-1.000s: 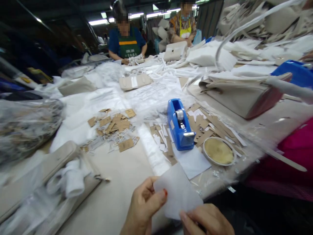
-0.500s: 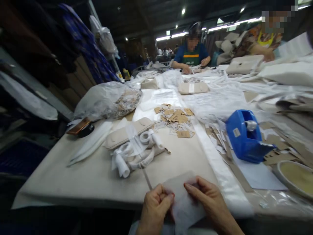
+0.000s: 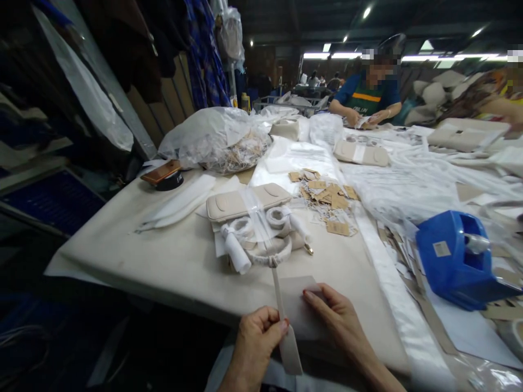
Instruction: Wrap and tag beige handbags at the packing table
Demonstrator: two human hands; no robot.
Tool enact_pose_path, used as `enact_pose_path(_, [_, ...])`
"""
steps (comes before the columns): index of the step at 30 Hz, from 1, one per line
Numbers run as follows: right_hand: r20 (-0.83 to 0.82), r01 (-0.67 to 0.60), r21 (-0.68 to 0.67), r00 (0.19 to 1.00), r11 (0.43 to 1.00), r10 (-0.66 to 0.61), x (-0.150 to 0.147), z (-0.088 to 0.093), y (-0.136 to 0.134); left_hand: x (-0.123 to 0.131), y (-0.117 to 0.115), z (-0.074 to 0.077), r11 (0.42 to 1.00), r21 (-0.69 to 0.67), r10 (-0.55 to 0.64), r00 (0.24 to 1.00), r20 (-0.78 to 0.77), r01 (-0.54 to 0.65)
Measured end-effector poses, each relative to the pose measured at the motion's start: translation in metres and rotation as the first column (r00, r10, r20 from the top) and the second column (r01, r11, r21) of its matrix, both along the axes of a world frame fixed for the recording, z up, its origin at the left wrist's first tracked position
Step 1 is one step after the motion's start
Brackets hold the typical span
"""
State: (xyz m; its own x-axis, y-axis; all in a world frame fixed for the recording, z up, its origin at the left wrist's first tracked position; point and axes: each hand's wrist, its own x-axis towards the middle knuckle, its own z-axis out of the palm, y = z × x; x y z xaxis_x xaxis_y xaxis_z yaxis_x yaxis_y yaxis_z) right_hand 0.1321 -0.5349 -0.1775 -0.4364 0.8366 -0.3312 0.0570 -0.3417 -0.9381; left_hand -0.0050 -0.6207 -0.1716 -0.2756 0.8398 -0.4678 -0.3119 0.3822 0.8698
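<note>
My left hand (image 3: 258, 342) is closed, pinching a beige strap between thumb and fingers. The strap's wider, tag-like end (image 3: 291, 353) hangs below the thumb. Its narrow part runs up to a beige handbag (image 3: 241, 204) lying on the table. My right hand (image 3: 341, 316) pinches a thin, translucent whitish sheet (image 3: 297, 288), which stretches behind the strap. White wrapping rolls (image 3: 237, 251), a wrapped handle ring (image 3: 274, 253) and a clear band (image 3: 258, 213) lie on the bag. A small gold-coloured clasp (image 3: 308, 249) sticks out at its right.
Brown tags with strings (image 3: 333, 198) lie in a heap beyond the bag. A blue tape dispenser (image 3: 449, 261) stands right, over paper and card scraps. A large plastic bag (image 3: 204, 139) and a phone-like object (image 3: 160, 172) are left. A co-worker (image 3: 365, 100) works across the table.
My view has swung left, so the table's things appear farther right. The sheet was between both hands; now my left hand grips the strap while the sheet stays in my right.
</note>
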Motion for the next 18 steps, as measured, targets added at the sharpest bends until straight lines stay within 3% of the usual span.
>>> enact_pose_path(4, [-0.205, -0.092, -0.19, 0.977, 0.977, 0.052, -0.021, -0.001, -0.013, 0.001, -0.009, -0.006, 1.0, 0.0, -0.013, 1.0, 0.015, 0.013])
enact_pose_path(11, [-0.255, -0.142, -0.298, 0.965, 0.944, 0.065, -0.025, 0.006, -0.024, -0.001, -0.028, 0.003, 0.996, -0.055, -0.089, 0.947, -0.309, 0.075])
enact_pose_path(13, [-0.25, -0.137, -0.32, 0.967, 0.937, 0.055, -0.025, 0.009, -0.025, -0.005, -0.036, 0.005, 0.999, -0.032, 0.006, 0.91, -0.414, -0.022])
enact_pose_path(15, [-0.254, -0.128, -0.331, 0.966, 0.935, 0.043, -0.025, 0.011, -0.026, -0.011, -0.041, 0.005, 0.98, 0.041, 0.191, 0.847, -0.495, -0.197])
enact_pose_path(16, [-0.262, -0.126, -0.334, 0.964, 0.934, 0.037, -0.025, 0.012, -0.027, -0.015, -0.041, 0.005, 0.961, 0.071, 0.266, 0.832, -0.487, -0.266])
enact_pose_path(18, [-0.27, -0.13, -0.345, 0.962, 0.929, 0.034, -0.025, 0.013, -0.027, -0.021, -0.037, 0.004, 0.95, 0.08, 0.31, 0.885, -0.346, -0.302])
